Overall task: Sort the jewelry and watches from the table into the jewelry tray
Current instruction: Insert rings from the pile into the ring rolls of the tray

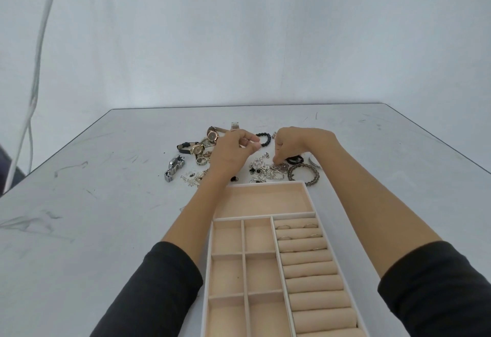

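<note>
A beige jewelry tray (309, 198) with a white rim lies in front of me. Its ring rolls (308, 257) on the right hold several thin rings in the top rows, and the other compartments look bare. Beyond it lies a loose pile of silver jewelry (268, 173). My left hand (232, 152) hovers over the pile with thumb and forefinger pinched; whether it holds anything is too small to tell. My right hand (295, 143) reaches down, its fingertips pinched into the silver pieces.
Left of the pile lie a silver watch (174, 168), a gold watch on a black strap (195, 148) and a rose-gold watch (212, 135). A black bead bracelet (265, 139) and a brown bead bracelet (303, 174) sit near my right hand. White cables (34, 84) hang at the far left.
</note>
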`<state>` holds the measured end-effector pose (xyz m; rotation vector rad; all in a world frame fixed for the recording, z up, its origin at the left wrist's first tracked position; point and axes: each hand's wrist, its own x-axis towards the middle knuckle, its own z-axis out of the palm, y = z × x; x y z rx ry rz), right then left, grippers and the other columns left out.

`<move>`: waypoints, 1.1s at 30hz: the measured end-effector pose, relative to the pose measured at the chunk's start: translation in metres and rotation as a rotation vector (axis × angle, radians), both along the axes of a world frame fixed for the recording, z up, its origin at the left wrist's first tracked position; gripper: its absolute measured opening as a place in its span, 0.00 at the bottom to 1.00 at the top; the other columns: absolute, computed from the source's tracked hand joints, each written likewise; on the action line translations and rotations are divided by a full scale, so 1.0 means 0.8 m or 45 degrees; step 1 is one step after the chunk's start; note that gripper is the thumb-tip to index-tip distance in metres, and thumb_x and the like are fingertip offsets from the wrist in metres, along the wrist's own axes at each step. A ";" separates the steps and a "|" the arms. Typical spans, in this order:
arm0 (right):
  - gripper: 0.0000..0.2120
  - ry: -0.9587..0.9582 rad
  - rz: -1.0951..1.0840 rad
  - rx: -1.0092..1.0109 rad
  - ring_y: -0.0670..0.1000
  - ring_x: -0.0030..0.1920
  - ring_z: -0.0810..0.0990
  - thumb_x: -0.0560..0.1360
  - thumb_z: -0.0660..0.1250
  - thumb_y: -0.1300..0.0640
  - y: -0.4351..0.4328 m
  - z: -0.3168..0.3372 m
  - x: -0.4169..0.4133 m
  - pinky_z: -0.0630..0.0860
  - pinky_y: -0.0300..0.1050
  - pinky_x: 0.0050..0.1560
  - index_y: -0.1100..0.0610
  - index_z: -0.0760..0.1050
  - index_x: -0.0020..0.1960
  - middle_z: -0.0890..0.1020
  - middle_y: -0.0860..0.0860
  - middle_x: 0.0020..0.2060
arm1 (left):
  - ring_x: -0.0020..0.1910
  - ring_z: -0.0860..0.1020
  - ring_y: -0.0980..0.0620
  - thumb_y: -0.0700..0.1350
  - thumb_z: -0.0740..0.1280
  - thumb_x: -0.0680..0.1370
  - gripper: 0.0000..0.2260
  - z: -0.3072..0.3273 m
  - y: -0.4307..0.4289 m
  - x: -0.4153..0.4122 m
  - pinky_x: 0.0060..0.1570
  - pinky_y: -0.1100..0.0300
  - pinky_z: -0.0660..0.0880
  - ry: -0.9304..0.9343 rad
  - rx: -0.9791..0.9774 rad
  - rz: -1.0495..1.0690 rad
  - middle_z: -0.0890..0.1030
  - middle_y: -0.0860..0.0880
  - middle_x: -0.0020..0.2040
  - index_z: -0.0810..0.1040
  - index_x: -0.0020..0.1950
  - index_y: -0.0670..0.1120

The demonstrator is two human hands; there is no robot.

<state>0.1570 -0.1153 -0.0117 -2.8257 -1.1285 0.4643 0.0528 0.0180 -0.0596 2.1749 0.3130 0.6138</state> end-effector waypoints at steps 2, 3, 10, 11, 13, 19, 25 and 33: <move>0.10 0.008 0.009 0.028 0.53 0.35 0.71 0.69 0.71 0.53 0.000 -0.001 0.000 0.68 0.45 0.39 0.59 0.74 0.36 0.75 0.52 0.34 | 0.39 0.74 0.55 0.48 0.70 0.75 0.02 0.000 0.000 -0.001 0.48 0.48 0.77 -0.024 -0.030 -0.013 0.76 0.57 0.37 0.80 0.45 0.55; 0.10 0.013 0.012 0.046 0.53 0.36 0.72 0.69 0.70 0.54 0.000 -0.001 0.000 0.69 0.45 0.39 0.61 0.76 0.38 0.76 0.52 0.35 | 0.39 0.74 0.55 0.48 0.70 0.75 0.02 0.001 0.001 -0.002 0.48 0.48 0.77 -0.025 -0.032 -0.016 0.76 0.57 0.37 0.80 0.45 0.55; 0.05 0.018 0.007 0.266 0.53 0.45 0.79 0.70 0.72 0.57 -0.002 0.001 0.011 0.78 0.51 0.47 0.57 0.81 0.45 0.82 0.51 0.42 | 0.35 0.74 0.56 0.48 0.70 0.74 0.02 0.002 0.004 -0.004 0.48 0.51 0.76 -0.001 -0.006 -0.005 0.78 0.57 0.38 0.80 0.46 0.54; 0.06 0.027 0.002 0.264 0.52 0.46 0.79 0.69 0.74 0.56 -0.003 0.000 0.011 0.78 0.51 0.48 0.55 0.81 0.45 0.81 0.49 0.41 | 0.35 0.74 0.57 0.48 0.70 0.74 0.02 0.002 0.004 -0.005 0.48 0.51 0.76 0.001 0.001 -0.004 0.77 0.57 0.38 0.80 0.46 0.54; 0.09 0.026 0.002 0.236 0.51 0.46 0.78 0.69 0.75 0.53 -0.004 -0.001 0.007 0.76 0.49 0.48 0.55 0.81 0.47 0.79 0.47 0.40 | 0.35 0.73 0.58 0.48 0.70 0.74 0.02 0.001 0.004 -0.005 0.47 0.52 0.76 0.005 0.016 -0.005 0.77 0.57 0.38 0.80 0.46 0.54; 0.10 -0.048 -0.038 0.111 0.55 0.50 0.79 0.70 0.74 0.50 0.002 -0.004 0.004 0.77 0.55 0.55 0.55 0.78 0.44 0.81 0.52 0.45 | 0.37 0.75 0.56 0.49 0.70 0.74 0.02 0.001 0.004 -0.006 0.49 0.50 0.77 0.012 0.028 -0.005 0.78 0.57 0.39 0.80 0.46 0.56; 0.21 -0.123 -0.059 -0.057 0.52 0.33 0.67 0.76 0.68 0.48 0.007 -0.003 -0.001 0.69 0.49 0.47 0.53 0.60 0.32 0.67 0.49 0.31 | 0.36 0.75 0.57 0.49 0.70 0.74 0.03 0.001 0.003 -0.006 0.49 0.49 0.78 0.017 0.043 -0.030 0.78 0.57 0.39 0.80 0.47 0.55; 0.21 -0.109 -0.014 -0.069 0.51 0.31 0.66 0.77 0.66 0.48 0.003 -0.003 -0.003 0.67 0.47 0.44 0.54 0.61 0.32 0.68 0.50 0.31 | 0.35 0.75 0.56 0.49 0.70 0.74 0.03 0.002 0.002 -0.006 0.48 0.48 0.79 0.023 0.061 -0.029 0.79 0.56 0.39 0.80 0.46 0.55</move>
